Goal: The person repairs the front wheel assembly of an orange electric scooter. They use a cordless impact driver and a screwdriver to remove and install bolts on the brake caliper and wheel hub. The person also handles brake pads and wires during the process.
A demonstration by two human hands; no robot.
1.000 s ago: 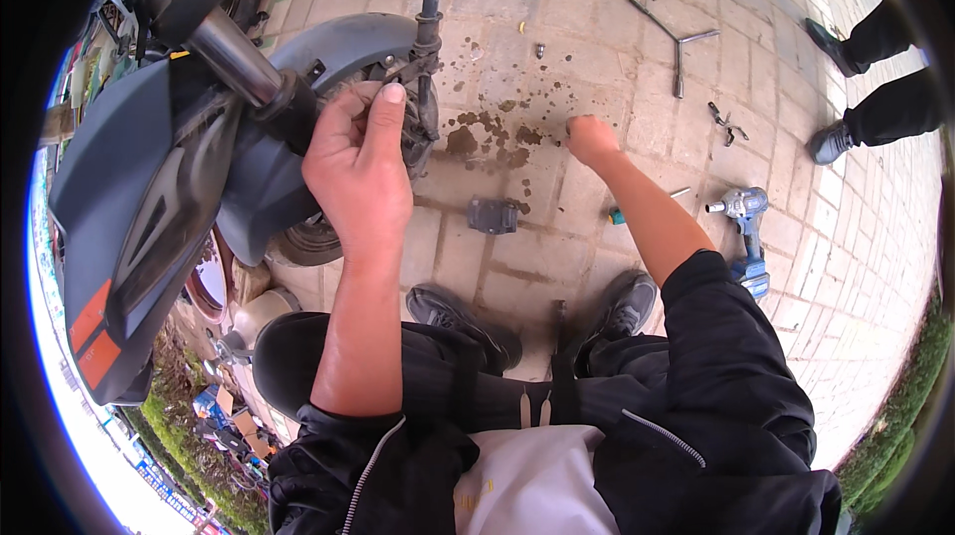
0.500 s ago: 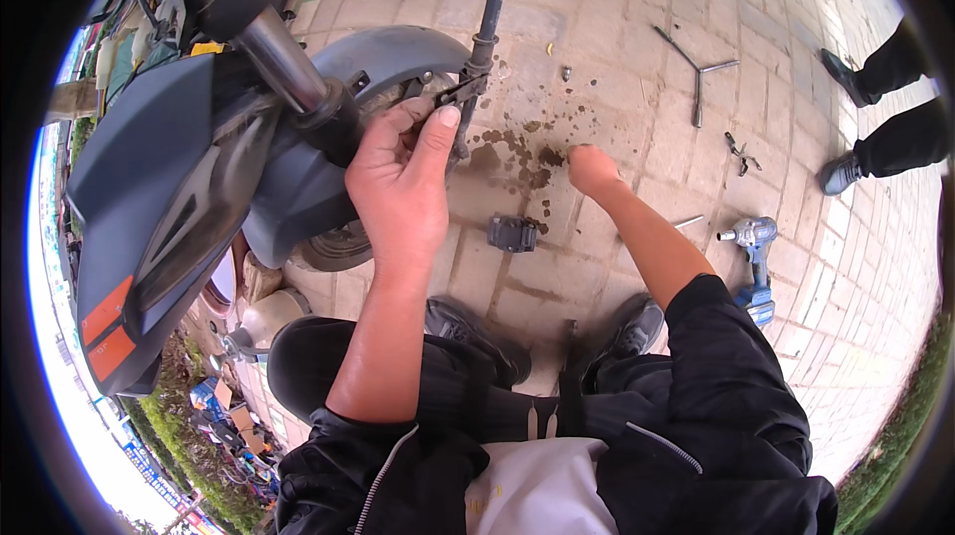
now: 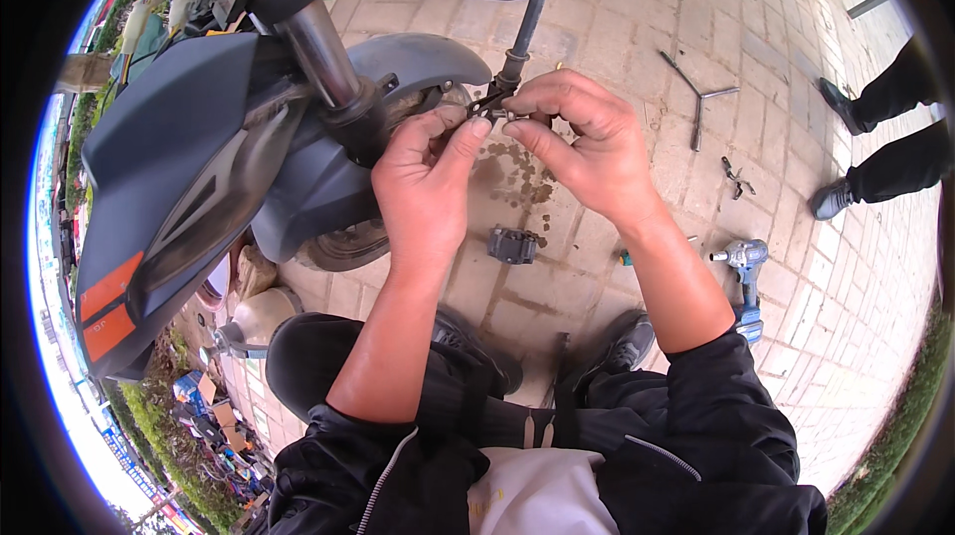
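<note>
A black hose (image 3: 534, 13) comes down beside the motorcycle's front fork (image 3: 326, 56) and ends in a small dark fitting (image 3: 483, 102). My left hand (image 3: 426, 177) pinches this fitting between thumb and fingers. Facing it, my right hand (image 3: 602, 152) has thumb and fingers closed on a small silver metal piece, like a bolt (image 3: 505, 116), at the fitting. My fingers partly hide both parts. Below my hands a dark block like a brake caliper (image 3: 512, 245) lies on the paving, close to wet stains (image 3: 532, 182).
The motorcycle's grey fairing (image 3: 179, 152) and front wheel (image 3: 343, 247) stand at my left. To the right lie a blue cordless impact wrench (image 3: 746, 281), a three-armed wrench (image 3: 698, 94) and a small metal part (image 3: 736, 177). Another person's legs (image 3: 895, 177) are at the far right.
My right hand has come up from over the paving to the hose end, beside my left hand. The hose end and my left hand appear slightly further right.
</note>
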